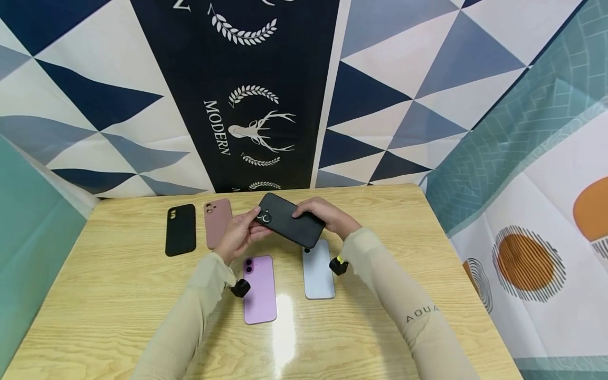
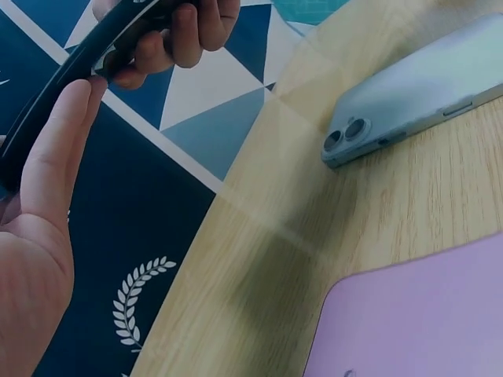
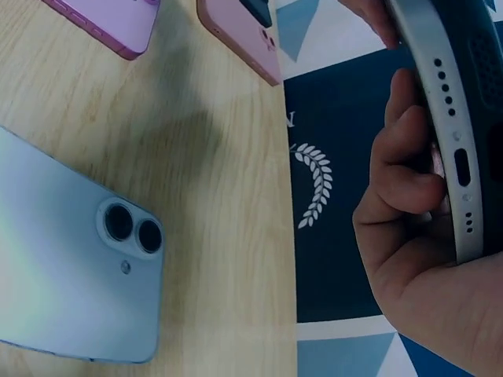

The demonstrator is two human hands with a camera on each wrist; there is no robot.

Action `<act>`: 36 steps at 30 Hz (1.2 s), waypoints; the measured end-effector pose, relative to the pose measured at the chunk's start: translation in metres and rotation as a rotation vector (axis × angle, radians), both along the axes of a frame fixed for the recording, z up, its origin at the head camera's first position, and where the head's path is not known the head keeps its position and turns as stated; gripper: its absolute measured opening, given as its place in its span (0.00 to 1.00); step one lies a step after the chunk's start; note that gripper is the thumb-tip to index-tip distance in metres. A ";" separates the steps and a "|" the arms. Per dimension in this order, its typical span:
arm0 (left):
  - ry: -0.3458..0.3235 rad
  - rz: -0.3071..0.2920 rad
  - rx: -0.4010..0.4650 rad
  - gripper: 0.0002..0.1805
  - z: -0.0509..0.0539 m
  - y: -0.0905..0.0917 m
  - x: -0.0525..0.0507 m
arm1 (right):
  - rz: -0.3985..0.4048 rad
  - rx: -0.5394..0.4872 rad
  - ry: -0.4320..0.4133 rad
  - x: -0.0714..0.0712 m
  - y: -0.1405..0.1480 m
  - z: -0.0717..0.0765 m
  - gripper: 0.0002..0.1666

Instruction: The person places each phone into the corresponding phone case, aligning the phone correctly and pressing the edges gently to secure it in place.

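Both hands hold a phone in a black case (image 1: pixel 291 220), tilted above the back of the table, its camera end to the left. My left hand (image 1: pixel 241 233) pinches the camera end, thumb on the back and fingers beneath. At the other end, my right hand (image 1: pixel 329 214) grips it with the thumb across the back. The right wrist view shows the phone's silver bottom edge (image 3: pixel 452 133) with its port, and black case material beside it; how fully the case sits on is hard to tell. Below lie a lilac phone (image 1: pixel 260 295) and a light blue phone (image 1: pixel 319 274).
On the wooden table (image 1: pixel 119 295), a black phone case (image 1: pixel 181 232) and a pink phone case (image 1: pixel 217 219) lie at the back left. The left hand partly covers the pink one. A patterned cloth (image 1: pixel 266 79) hangs behind the table's back edge.
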State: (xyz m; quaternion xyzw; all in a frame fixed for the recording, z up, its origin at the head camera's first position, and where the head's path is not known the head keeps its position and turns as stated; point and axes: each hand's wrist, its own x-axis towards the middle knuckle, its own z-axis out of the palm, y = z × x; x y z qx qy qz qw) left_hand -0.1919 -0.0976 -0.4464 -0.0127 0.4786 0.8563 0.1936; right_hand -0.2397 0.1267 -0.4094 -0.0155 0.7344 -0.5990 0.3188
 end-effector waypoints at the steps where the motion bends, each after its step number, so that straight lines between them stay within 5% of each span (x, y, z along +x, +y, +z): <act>1: 0.007 0.009 0.003 0.13 0.000 0.000 0.000 | 0.012 0.002 0.006 -0.001 0.000 0.001 0.14; 7: 0.052 0.070 0.014 0.17 0.000 0.001 0.000 | 0.050 -0.045 -0.005 -0.004 0.002 0.008 0.23; 19: 0.062 0.265 -0.003 0.13 0.005 0.000 0.003 | -0.105 -0.155 -0.101 -0.002 0.005 0.008 0.29; 28: 0.047 0.386 0.064 0.13 0.010 -0.003 0.005 | 0.127 -0.137 -0.065 0.009 0.008 0.002 0.33; 36: 0.026 0.414 0.105 0.14 0.009 -0.004 0.006 | 0.179 -0.134 0.052 0.010 0.008 -0.003 0.22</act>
